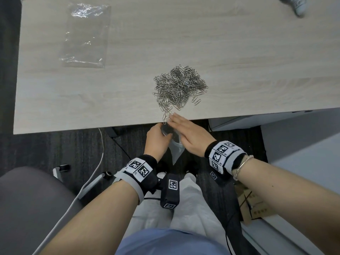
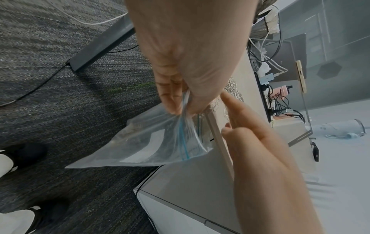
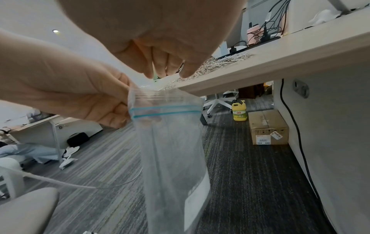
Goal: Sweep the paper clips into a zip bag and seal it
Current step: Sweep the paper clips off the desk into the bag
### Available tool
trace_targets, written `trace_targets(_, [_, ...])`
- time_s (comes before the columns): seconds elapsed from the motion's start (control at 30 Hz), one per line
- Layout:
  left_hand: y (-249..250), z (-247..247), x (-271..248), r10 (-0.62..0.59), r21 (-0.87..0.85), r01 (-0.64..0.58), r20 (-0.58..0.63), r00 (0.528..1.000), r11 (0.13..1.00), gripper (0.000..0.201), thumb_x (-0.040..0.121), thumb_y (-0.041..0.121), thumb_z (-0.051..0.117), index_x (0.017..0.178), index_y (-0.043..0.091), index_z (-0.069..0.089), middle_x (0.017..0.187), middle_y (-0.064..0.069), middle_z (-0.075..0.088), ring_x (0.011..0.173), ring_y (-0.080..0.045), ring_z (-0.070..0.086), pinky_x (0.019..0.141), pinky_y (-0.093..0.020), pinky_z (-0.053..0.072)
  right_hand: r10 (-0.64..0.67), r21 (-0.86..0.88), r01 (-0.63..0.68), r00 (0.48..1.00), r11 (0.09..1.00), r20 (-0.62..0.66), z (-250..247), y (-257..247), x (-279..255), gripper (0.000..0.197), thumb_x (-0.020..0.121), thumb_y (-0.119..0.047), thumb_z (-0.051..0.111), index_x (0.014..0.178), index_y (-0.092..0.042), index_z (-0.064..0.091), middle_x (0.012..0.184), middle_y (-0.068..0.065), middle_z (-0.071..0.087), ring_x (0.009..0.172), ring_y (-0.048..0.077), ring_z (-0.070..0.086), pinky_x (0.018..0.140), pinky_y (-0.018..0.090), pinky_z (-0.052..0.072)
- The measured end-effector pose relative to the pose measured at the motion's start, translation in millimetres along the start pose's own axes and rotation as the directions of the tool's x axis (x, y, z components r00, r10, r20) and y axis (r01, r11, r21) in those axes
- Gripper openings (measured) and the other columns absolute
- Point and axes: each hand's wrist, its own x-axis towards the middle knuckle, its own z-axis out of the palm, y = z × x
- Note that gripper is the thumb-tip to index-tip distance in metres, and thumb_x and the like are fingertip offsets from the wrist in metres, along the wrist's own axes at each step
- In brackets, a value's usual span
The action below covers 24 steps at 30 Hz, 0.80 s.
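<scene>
The left hand (image 1: 156, 139) pinches the zip bag (image 3: 172, 152) by its rim, just below the table (image 1: 239, 52) edge. The right hand (image 1: 189, 134), fingers straight, rests at the paper clips (image 1: 179, 87); the bag's mouth is hidden behind both hands.

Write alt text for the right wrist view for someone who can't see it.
A left hand pinches the top edge of a clear zip bag hanging just below a desk edge, while the right hand's fingers reach onto the paper clips on the desk. Grey carpet lies below.
</scene>
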Motion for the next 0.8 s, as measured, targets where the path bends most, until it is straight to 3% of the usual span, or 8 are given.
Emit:
trace_targets(0.13, [-1,0,1,0.010,-0.002,-0.010,-0.016,1.000,1.000,0.016,0.083,0.007,0.062,0.098,0.011,0.060,0.089,-0.007,0.064,0.085,-0.029,0.065,0.076,-0.034,0.050,0.065,-0.160,-0.062,0.998,0.985,0.013,-3,-6,26,0.062,0.089,-0.008,0.036,0.148,-0.010,0.015,0.158,0.007,0.007,0.146,0.019,-0.001,0.118,0.029,-0.004])
trace_targets(0.23, [-2,-2,2,0.019,0.014,-0.018,-0.036,0.999,1.000,0.021,0.082,0.006,0.062,0.103,0.006,0.061,0.096,-0.011,0.066,0.085,-0.022,0.060,0.075,-0.029,0.045,0.068,-0.262,-0.050,0.996,0.964,0.058,1,-8,33,0.064,0.090,-0.014,0.037,0.149,-0.010,0.011,0.158,0.008,0.001,0.146,0.020,-0.005,0.116,0.029,-0.008])
trace_targets(0.47, [-3,1,1,-0.015,0.005,0.015,-0.024,1.000,1.000,0.010,0.085,0.007,0.057,0.094,0.005,0.058,0.082,-0.003,0.057,0.080,-0.020,0.054,0.069,-0.026,0.038,-0.035,-0.147,0.058,0.987,0.987,0.158,4,-4,4,0.062,0.088,-0.007,0.039,0.147,-0.009,0.021,0.158,0.006,0.010,0.146,0.019,0.002,0.120,0.034,0.005])
trace_targets(0.6, [-4,0,2,0.001,-0.006,-0.001,-0.019,1.000,1.000,0.024,0.084,0.008,0.063,0.107,0.005,0.059,0.098,-0.012,0.065,0.091,-0.025,0.061,0.077,-0.028,0.044,-0.047,-0.082,0.050,0.998,0.995,0.038,-2,2,-2,0.065,0.085,-0.003,0.041,0.146,-0.011,0.023,0.157,0.005,0.013,0.146,0.017,0.004,0.119,0.030,0.004])
trace_targets(0.7, [-4,2,2,-0.010,0.010,0.011,-0.031,0.999,1.000,0.039,0.084,0.010,0.065,0.121,0.002,0.055,0.108,-0.017,0.066,0.101,-0.029,0.063,0.086,-0.032,0.047,0.065,-0.135,-0.068,0.997,0.989,-0.029,-13,7,5,0.065,0.088,-0.005,0.037,0.148,-0.012,0.012,0.158,0.006,0.005,0.146,0.016,-0.001,0.119,0.031,-0.001])
trace_targets(0.8, [-3,5,3,-0.019,0.004,0.020,-0.027,0.999,1.000,0.042,0.085,0.011,0.065,0.124,0.002,0.053,0.113,-0.017,0.064,0.106,-0.030,0.061,0.092,-0.037,0.049,0.188,-0.185,-0.199,0.979,0.962,-0.073,-20,15,18,0.066,0.091,-0.011,0.036,0.149,-0.011,0.005,0.158,0.008,-0.001,0.146,0.019,-0.006,0.120,0.035,-0.001])
